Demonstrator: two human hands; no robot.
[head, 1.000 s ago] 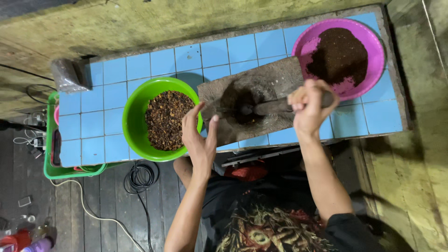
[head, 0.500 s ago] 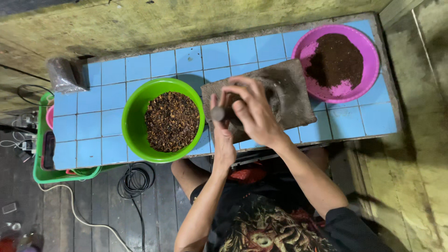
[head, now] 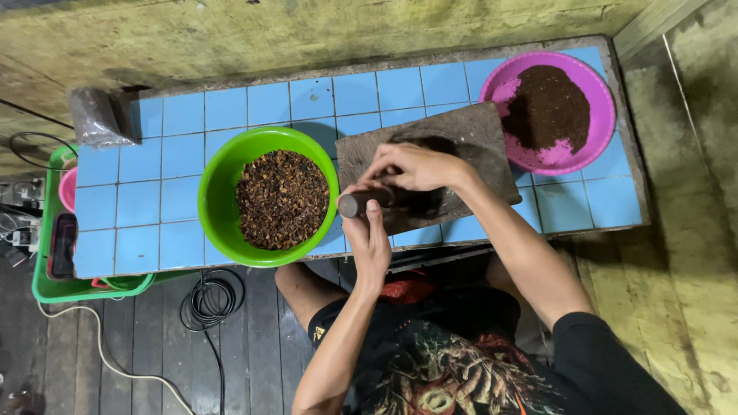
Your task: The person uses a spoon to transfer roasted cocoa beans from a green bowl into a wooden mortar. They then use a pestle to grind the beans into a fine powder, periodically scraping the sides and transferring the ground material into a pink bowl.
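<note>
A flat grey grinding stone (head: pixel 477 131) lies on the blue-tiled counter (head: pixel 184 115). A dark stone roller (head: pixel 355 204) rests across its near left part. My left hand (head: pixel 369 238) grips the roller's left end from the counter's front edge. My right hand (head: pixel 415 167) presses down on the roller's middle, fingers curled over it. Dark ground matter under the hands is mostly hidden. A green bowl (head: pixel 219 180) of coarse brown spice pieces (head: pixel 281 198) stands just left of the stone. A pink bowl (head: pixel 600 100) with dark fine powder (head: pixel 550 104) sits at the stone's far right.
A crumpled plastic bag (head: pixel 96 117) lies at the counter's back left corner. A green basket (head: pixel 54 288) with small items stands left of the counter. Coiled black cable (head: pixel 211 300) and a white cord (head: pixel 108 361) lie on the plank floor. A mossy wall runs behind.
A second ago my left hand was open over the green bowl and my right held the roller at the stone's right. Both hands have since closed on the roller at the stone's left.
</note>
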